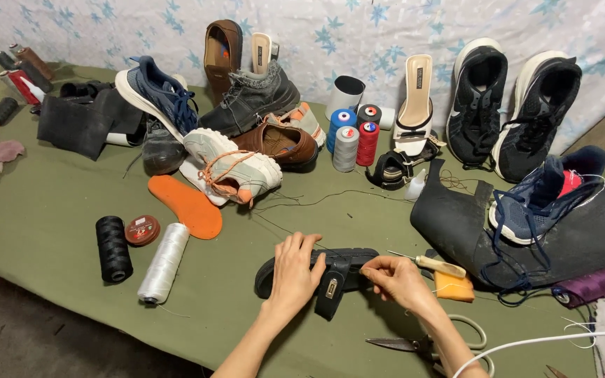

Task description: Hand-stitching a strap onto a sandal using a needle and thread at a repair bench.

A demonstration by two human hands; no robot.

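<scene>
— What are the hands doing?

— The left hand [294, 269] lies flat over a black sandal [316, 269], fingers spread, pressing it to the green tabletop [50, 210]. The right hand [393, 276] is pinched closed at the sandal's strap [332, 285], fingertips together on something too small to make out.

— Where is the sandal?

— Near the front edge of the tabletop, lying lengthwise, its buckled strap hanging toward the person.

— Anything close to the right hand?

— A wooden-handled awl [432, 264] lies just beyond it, touching an orange block [454, 287]. Scissors [404, 344] rest nearer the edge beside the forearm, and a white cord [540, 341] crosses the corner.

— And on the left?

— A black thread spool [113, 248], a white spool [164, 262] and a small round red tin [142, 229], well apart from the sandal. An orange insole [189, 205] lies beyond them.

— Farther back?

— A heap of shoes [225, 133], upright thread cones [351, 136] in blue, grey and red, two black trainers [512, 105] leaning on the wall, and a blue trainer [537, 199] on a black rubber sheet [456, 217].
</scene>
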